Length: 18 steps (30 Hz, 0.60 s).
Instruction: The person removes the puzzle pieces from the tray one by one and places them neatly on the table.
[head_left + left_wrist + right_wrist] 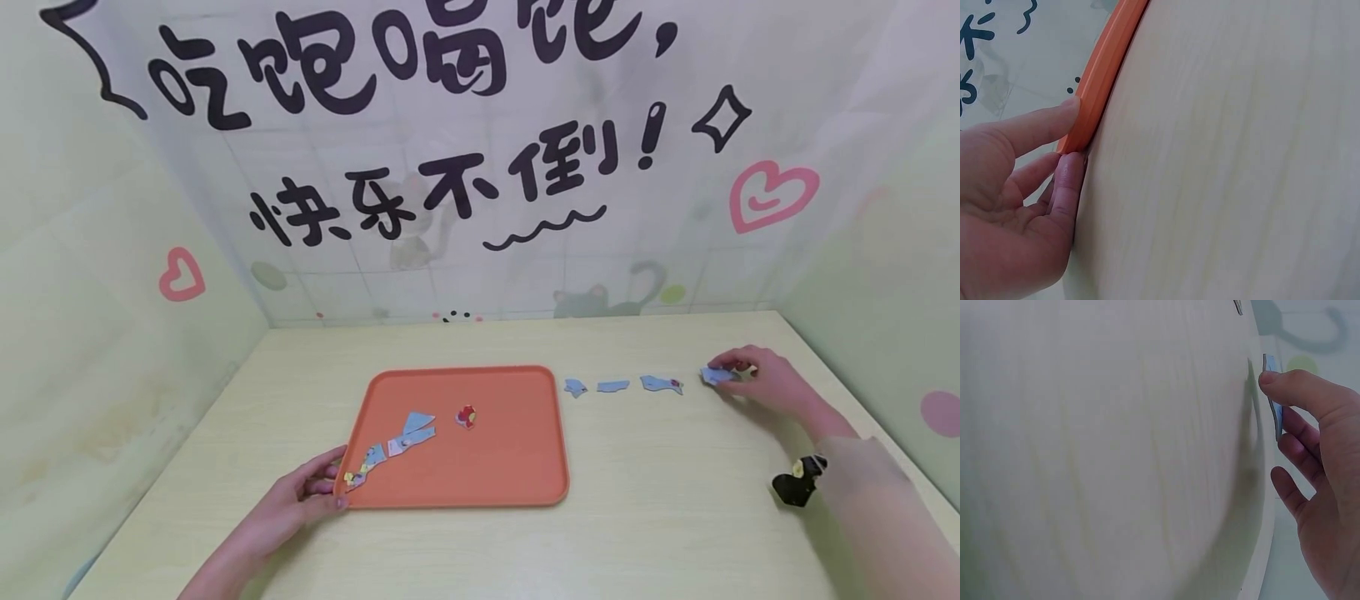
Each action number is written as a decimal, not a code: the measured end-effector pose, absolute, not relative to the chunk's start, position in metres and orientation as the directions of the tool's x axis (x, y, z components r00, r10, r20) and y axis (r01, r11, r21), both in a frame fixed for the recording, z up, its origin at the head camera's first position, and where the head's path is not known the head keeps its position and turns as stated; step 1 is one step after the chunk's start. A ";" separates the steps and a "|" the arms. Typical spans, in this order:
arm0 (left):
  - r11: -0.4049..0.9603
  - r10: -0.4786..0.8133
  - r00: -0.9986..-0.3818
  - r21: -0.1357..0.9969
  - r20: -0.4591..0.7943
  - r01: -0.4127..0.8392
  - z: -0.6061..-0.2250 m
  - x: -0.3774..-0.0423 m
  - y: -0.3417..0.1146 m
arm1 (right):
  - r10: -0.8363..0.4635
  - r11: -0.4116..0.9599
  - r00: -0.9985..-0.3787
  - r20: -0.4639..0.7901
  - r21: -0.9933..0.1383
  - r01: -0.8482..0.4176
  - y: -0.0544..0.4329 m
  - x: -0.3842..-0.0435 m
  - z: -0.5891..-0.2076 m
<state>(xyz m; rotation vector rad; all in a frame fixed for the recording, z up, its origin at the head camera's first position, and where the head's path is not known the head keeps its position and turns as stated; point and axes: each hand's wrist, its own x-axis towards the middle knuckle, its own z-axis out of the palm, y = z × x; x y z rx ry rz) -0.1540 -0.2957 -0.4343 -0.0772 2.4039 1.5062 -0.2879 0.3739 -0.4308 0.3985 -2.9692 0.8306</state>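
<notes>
My left hand (298,493) grips the near-left corner of an orange tray (495,475). In the left wrist view the thumb (1054,125) lies on the tray's rim and the other fingers are against its corner. My right hand (768,383) pinches a light blue puzzle piece (1277,419) between thumb and fingers, slightly above the table on the right. Inside the tray, several joined puzzle pieces (412,438) run up from the near-left corner. A red-patterned piece (466,417) lies apart from them in the tray.
Right of the tray, three blue pieces lie in a row: a small one (575,387), a strip (613,386) and a longer one (662,383). A black device (793,487) is at the right wrist. A printed backdrop (480,283) stands behind the pale table (637,533).
</notes>
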 end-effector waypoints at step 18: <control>0.438 0.123 -0.955 0.878 -0.270 -0.192 -0.433 -0.154 -0.294 | -0.286 0.789 -0.958 -0.002 -0.567 -0.235 0.383 -0.285 -0.436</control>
